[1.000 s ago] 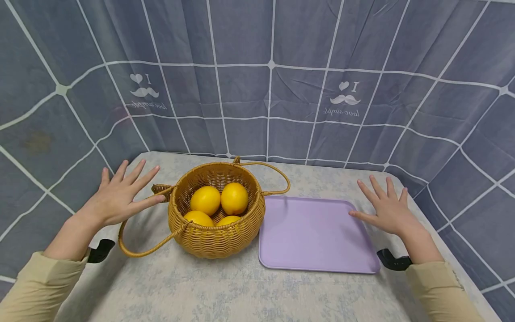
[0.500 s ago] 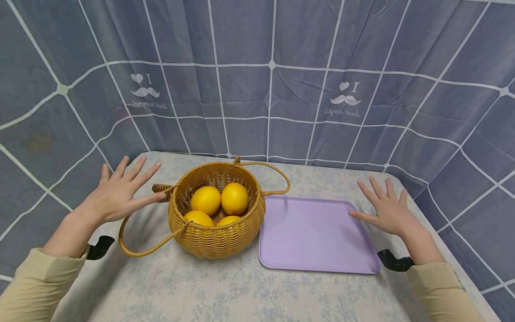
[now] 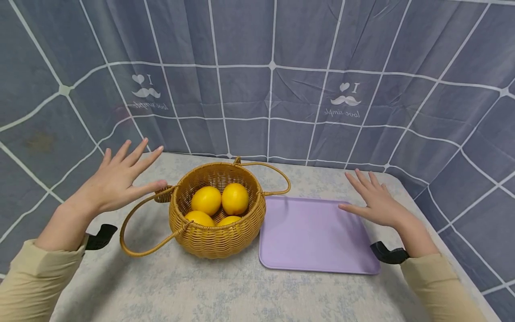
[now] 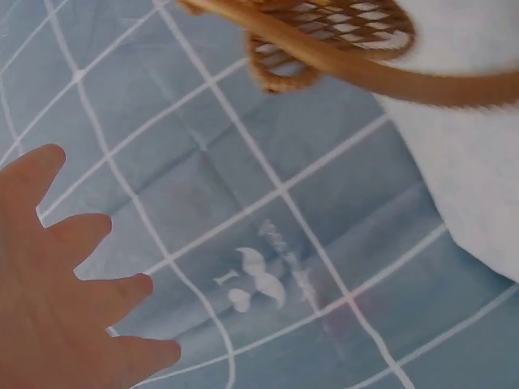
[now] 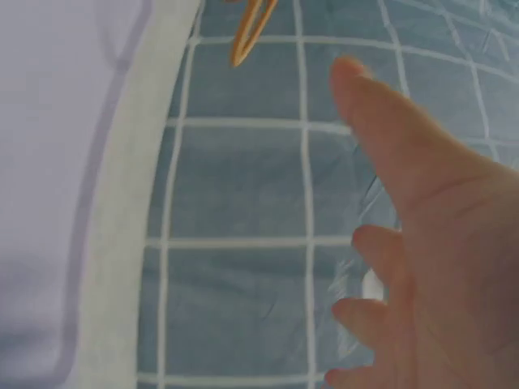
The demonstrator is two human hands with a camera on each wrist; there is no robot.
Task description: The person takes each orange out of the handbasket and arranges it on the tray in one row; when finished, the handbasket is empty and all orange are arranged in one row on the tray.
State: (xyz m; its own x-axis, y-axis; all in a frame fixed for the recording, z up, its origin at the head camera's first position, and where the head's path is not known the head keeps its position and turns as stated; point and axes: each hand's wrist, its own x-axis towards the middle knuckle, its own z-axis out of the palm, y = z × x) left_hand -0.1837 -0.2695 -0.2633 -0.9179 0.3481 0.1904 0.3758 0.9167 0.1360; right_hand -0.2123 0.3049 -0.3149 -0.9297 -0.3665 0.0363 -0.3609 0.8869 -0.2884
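Observation:
A round wicker basket (image 3: 219,241) stands left of centre on the table, with several yellow lemons (image 3: 206,201) inside it. One looped handle (image 3: 132,253) leans out to the left, the other (image 3: 281,172) to the right. My left hand (image 3: 110,185) is spread wide beside the basket, its thumb overlapping the wicker piece at the basket's left in the head view. To the right of the basket lies a flat lilac tray (image 3: 315,237). My right hand (image 3: 380,203), fingers spread and holding nothing, hovers over the tray's right edge.
The table (image 3: 225,290) has a pale patterned cloth. A blue-grey curtain (image 3: 245,89) with a white grid surrounds its back and sides. Black straps (image 3: 101,237) sit at both wrists.
My left hand has risen slightly, away from the front of the table. My right hand has shifted left, further over the tray. Basket, lemons and tray stay in place.

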